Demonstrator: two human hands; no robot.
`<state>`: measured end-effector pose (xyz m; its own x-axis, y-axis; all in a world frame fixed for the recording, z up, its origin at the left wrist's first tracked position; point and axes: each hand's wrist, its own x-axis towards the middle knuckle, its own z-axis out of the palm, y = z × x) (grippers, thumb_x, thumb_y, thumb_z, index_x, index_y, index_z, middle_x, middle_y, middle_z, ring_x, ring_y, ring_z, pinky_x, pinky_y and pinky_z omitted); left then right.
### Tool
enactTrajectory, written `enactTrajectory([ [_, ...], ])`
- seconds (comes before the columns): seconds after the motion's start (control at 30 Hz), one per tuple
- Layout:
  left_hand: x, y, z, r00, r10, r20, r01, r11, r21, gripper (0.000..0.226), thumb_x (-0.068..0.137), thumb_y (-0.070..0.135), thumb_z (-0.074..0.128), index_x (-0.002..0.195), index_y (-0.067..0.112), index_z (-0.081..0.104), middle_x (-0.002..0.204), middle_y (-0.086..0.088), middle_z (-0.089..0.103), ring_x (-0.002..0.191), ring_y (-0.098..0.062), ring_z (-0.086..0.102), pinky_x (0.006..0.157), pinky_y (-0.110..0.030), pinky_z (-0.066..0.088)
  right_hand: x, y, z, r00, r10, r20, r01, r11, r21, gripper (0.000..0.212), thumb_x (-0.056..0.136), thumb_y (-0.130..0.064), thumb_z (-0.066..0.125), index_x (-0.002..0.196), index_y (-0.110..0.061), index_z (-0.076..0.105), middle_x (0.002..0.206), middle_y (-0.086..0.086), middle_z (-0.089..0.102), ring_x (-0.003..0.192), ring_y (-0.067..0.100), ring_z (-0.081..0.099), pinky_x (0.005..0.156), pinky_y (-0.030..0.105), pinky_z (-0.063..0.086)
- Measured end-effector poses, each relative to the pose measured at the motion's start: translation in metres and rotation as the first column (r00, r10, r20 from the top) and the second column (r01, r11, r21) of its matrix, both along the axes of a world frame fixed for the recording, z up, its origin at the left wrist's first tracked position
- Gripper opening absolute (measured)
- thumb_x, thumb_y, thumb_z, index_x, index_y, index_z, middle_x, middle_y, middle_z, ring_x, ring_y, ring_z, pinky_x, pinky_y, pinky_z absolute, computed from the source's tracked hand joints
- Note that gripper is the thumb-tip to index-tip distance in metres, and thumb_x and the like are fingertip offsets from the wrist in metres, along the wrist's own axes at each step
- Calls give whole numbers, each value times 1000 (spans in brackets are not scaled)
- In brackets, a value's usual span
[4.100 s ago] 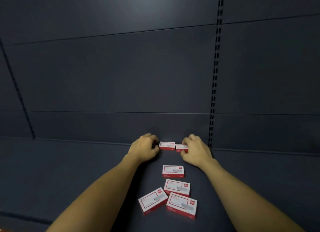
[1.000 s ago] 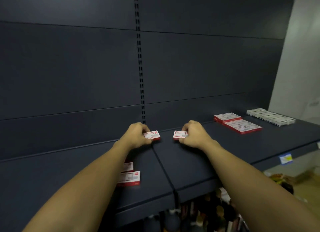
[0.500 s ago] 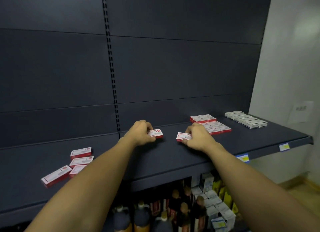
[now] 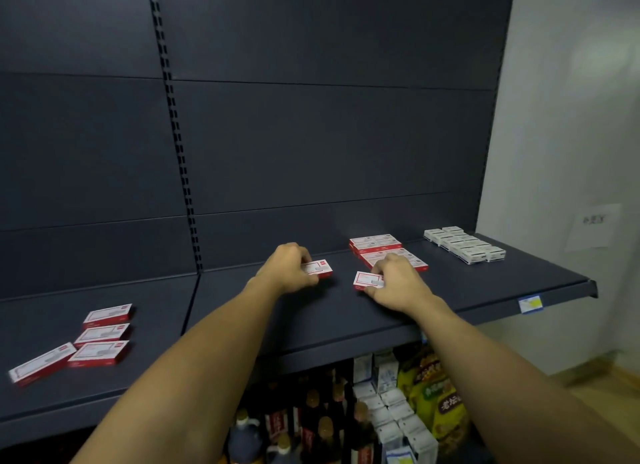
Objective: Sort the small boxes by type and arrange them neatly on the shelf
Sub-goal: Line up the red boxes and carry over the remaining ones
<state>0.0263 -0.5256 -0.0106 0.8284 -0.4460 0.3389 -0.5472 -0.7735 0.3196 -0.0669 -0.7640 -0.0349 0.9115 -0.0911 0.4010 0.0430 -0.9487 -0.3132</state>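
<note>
Each of the hands carries one small red-and-white box over the dark shelf [image 4: 485,290]. The left hand [image 4: 287,268] has its fingers curled round the left box [image 4: 319,268], which sticks out toward the right from under the knuckles; the right hand [image 4: 394,283] pinches the right box [image 4: 367,280] at that box's right end, so most of its face shows to the left of the fingers. The two boxes are near each other but apart, and whether they rest on the shelf or hover just above it cannot be told. What the coming move seems to turn on is the stack of matching red boxes [image 4: 375,243] at the back of the shelf: it lies just behind and to the right of the right hand, nearly touching it in this view, with its long axis running left to right along the back panel. The right hand is clearly the nearer one, so its box would likely join the stack first, with the left box following from farther left. Beyond the stack, further right, sits a separate row of white boxes [image 4: 464,247], a different type. Well away on the left, four more red boxes [image 4: 100,335] lie loosely scattered, not yet sorted.
</note>
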Motion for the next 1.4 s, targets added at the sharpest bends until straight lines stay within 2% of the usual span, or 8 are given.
enactTrajectory([
  [0.2,27,-46,-3,1000,-20,-2,20,1000,21,38,74,40,77,105,19,71,106,2,58,93,-15,58,83,-33,54,22,-47,-1,999,-33,-5,33,999,-27,49,80,-46,73,115,-11,68,117,6,55,116,23,51,100,33,45],
  [0.4,64,-91,-4,999,-26,-28,26,1000,-5,32,76,37,79,102,20,70,104,4,55,87,-11,57,74,-26,49,58,-88,6,999,-38,1,38,998,-45,47,79,-44,75,114,-13,70,112,4,54,114,22,52,99,33,46],
  [0.6,100,-123,1,998,-63,-2,63,997,-35,32,76,41,78,99,20,71,102,6,55,87,-10,56,75,-27,50,104,-118,13,1000,-16,-8,15,999,-38,50,78,-49,76,113,-15,68,108,0,51,112,21,51,96,32,45],
  [0.73,121,-133,2,997,-71,-14,70,997,-38,35,75,46,79,99,21,71,100,8,55,86,-8,55,75,-25,49,130,-130,17,1000,-15,-11,14,998,-54,52,80,-49,75,119,-15,66,115,1,52,118,20,47,99,32,42],
  [0.93,132,-145,-3,1000,-17,-24,17,1000,-7,39,76,49,79,101,21,70,99,9,55,84,-6,55,71,-23,47,154,-146,14,1000,22,-13,-23,998,-53,50,82,-45,74,121,-14,65,119,2,53,120,20,47,100,33,43],
  [1.13,125,-164,-7,998,57,-13,-57,998,8,44,76,54,78,103,20,71,102,6,57,88,-8,56,74,-24,48,163,-171,12,996,89,-23,-89,996,-30,47,82,-43,75,119,-15,66,117,-1,53,117,18,49,97,35,47],
  [1.4,112,-192,-12,989,147,2,-147,989,9,40,81,43,77,112,18,70,108,4,57,93,-11,56,76,-23,47,170,-208,6,978,207,-35,-208,978,-31,39,80,-43,76,109,-18,69,102,-5,49,109,18,52,91,32,48],
])
